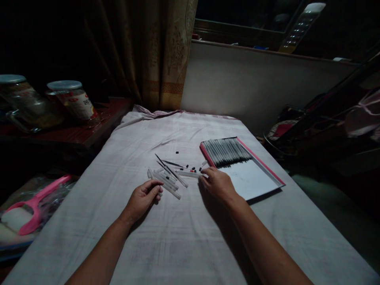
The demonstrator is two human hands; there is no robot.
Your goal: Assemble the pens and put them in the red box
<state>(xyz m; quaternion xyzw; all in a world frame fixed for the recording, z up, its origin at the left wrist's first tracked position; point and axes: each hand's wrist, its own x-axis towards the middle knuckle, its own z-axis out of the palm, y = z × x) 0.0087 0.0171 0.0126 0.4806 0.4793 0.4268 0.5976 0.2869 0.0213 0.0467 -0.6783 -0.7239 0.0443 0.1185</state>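
My right hand (pixel 218 183) is closed, fingertips pinching the near end of a translucent pen tube (pixel 190 174). My left hand (pixel 144 199) is closed too, thumb against index finger, at the edge of a loose pile of translucent pen tubes (pixel 172 190). What its fingers hold is hidden. Slim dark-tipped pen refills (pixel 166 168) lie across the pile. Small black plugs (pixel 181 169) are scattered between the hands, with one black plug (pixel 177 152) farther back. Right of my right hand, a shallow pink-edged box (pixel 267 174) holds a row of clear, black-ended pens (pixel 225 151).
A pale checked cloth (pixel 166 245) covers the table. At left, a lidded jar (pixel 78 101) and a glass mug (pixel 32 103) stand on a dark red cabinet (pixel 109 118). Below are pink-handled scissors or a similar tool (pixel 35 206). A curtain (pixel 160 51) hangs behind.
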